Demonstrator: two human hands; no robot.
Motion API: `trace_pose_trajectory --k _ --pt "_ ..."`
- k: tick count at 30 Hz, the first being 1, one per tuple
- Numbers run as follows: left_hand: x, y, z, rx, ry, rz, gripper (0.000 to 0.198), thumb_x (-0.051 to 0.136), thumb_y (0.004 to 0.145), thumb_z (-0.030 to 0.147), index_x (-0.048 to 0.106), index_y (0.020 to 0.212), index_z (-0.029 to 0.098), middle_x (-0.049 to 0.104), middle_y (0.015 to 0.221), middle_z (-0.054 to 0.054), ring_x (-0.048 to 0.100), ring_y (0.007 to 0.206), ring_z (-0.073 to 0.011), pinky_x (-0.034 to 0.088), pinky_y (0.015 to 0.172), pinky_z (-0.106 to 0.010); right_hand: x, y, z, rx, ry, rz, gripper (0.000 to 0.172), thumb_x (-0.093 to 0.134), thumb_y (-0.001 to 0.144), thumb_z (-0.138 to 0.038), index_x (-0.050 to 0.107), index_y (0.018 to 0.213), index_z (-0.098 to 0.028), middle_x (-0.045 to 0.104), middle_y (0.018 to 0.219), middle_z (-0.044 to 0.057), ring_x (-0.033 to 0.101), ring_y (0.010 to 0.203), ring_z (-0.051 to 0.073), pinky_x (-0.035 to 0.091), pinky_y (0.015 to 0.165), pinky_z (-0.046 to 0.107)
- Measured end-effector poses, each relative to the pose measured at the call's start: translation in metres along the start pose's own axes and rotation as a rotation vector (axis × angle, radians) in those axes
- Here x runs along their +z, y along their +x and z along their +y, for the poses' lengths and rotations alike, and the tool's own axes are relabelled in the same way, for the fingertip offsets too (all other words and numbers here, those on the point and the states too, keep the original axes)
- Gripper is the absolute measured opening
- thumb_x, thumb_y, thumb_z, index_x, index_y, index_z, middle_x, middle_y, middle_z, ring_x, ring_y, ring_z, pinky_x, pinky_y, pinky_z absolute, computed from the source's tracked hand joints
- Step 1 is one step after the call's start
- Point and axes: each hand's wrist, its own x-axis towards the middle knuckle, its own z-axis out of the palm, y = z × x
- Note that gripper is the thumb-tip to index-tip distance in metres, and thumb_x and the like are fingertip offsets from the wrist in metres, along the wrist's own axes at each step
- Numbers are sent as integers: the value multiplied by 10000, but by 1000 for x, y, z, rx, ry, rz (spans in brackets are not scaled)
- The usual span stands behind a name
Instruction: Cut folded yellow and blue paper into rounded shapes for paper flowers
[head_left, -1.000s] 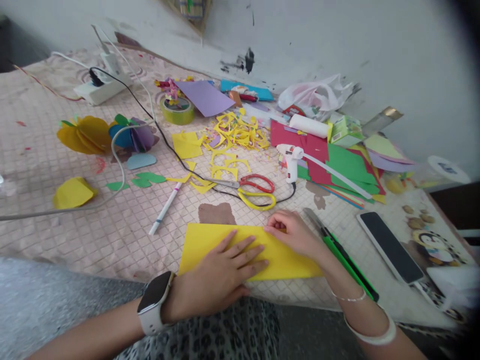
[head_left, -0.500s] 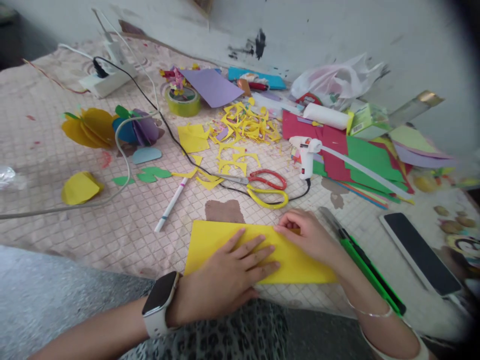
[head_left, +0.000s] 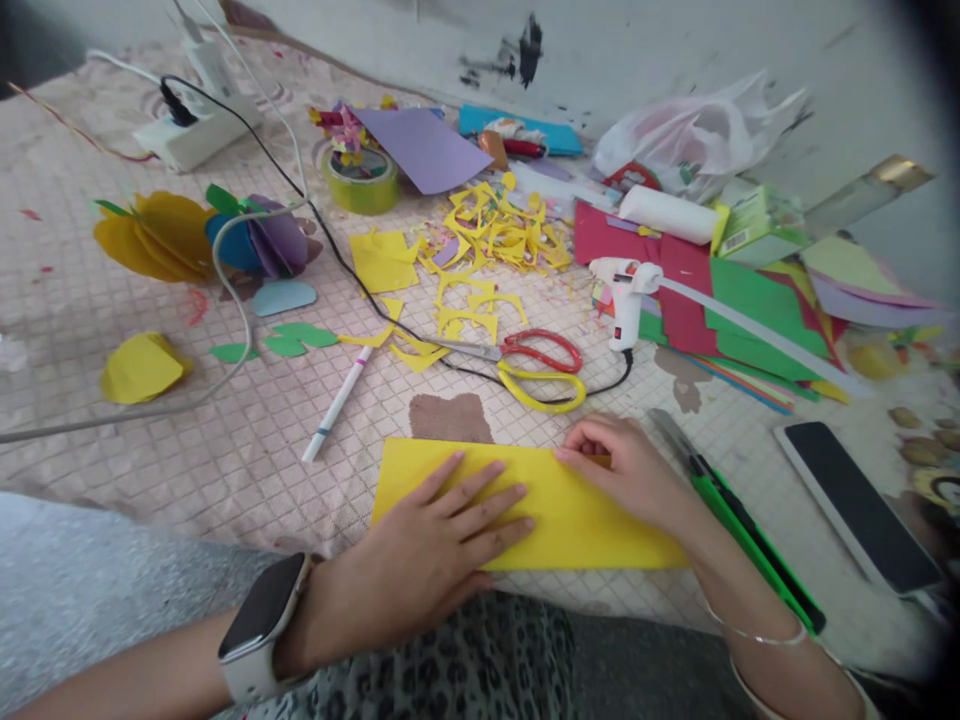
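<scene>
I had one left hand (head_left: 424,545) and one right hand (head_left: 630,470) at one yellow rectangle of paper (head_left: 592,530). Around them I counted one marker (head_left: 337,404), one pair of scissors (head_left: 491,352), one glue gun (head_left: 625,300), one utility knife (head_left: 742,530), one phone (head_left: 856,505), one tape roll (head_left: 364,194), one power strip (head_left: 196,137), one light-blue cutout (head_left: 285,298), one plastic bag (head_left: 686,140) and one wristwatch (head_left: 264,608). The tangled yellow scraps (head_left: 514,228) were too many to number.

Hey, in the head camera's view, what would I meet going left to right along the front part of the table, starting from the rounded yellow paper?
Rounded yellow paper → white marker → left hand → right hand → green-handled cutter → phone.
</scene>
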Motion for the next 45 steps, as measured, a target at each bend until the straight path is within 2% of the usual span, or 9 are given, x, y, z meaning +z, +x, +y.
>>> trace_pose_trajectory --k 12,25,45 --pt "-4 1 -1 8 -5 -29 474 339 1014 420 355 1468 284 340 1567 47 220 1464 -212 -34 1197 -416 0 1 0 -20 -16 2 209 556 875 -271 576 675 -213 634 729 36 559 713 207 398 640 347" --pt "-2 1 -1 -1 -27 -39 490 383 1001 414 350 1470 280 316 1579 34 223 1465 -226 81 1204 -452 2 -1 4 -23 -3 25 205 556 879 -292 582 691 -215 616 725 31 556 709 209 403 641 349" --pt "-3 0 0 -9 -36 -43 492 411 991 412 360 1462 280 318 1578 33 221 1467 -223 96 1208 -456 2 -1 5 -15 1 11 208 551 878 -295 579 686 -219 615 716 32 559 705 215 400 636 356"
